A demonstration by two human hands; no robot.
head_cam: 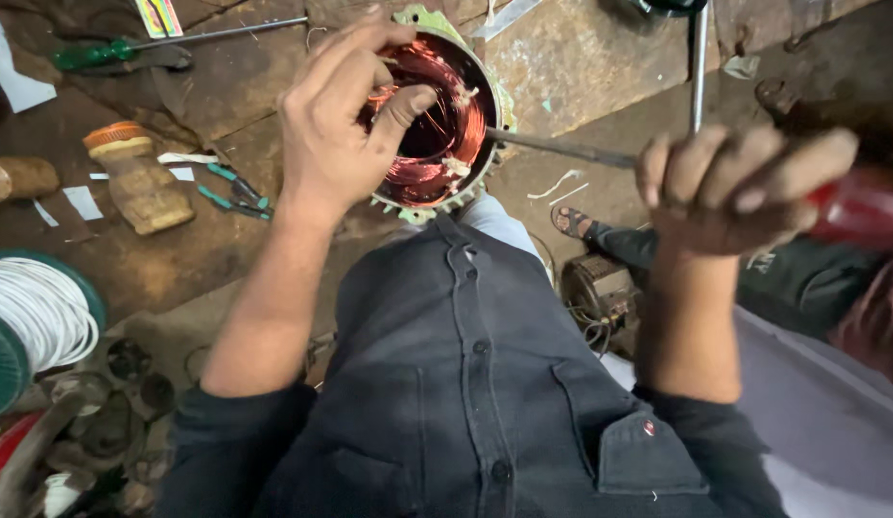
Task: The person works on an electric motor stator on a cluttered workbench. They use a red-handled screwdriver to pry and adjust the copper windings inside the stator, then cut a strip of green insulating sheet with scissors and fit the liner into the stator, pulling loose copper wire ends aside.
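Clearly the weak point is the copper winding (437, 115) inside the green-rimmed motor stator (444, 107), which sits at the upper middle of the frame on the worn desk (581, 58). The long screwdriver (571, 151) enters the stator from the right, its tip at the coils; if it slips or levers too hard, I judge it could scrape the wire's coating or nick a strand. It could also jab the left hand (331, 125), since the thumb lies right in the bore near that tip.

That left hand drapes over the stator's left rim, fingers curled across the top edge, thumb pressed down onto the copper; its grip is a pinch on the rim and winding. The forearm runs up from the lower left.

The right hand (729, 187), at the right of the frame, is a closed fist wrapped round the screwdriver's red handle (854, 206), knuckles upward, wrist bent, shaft pointing left toward the stator.
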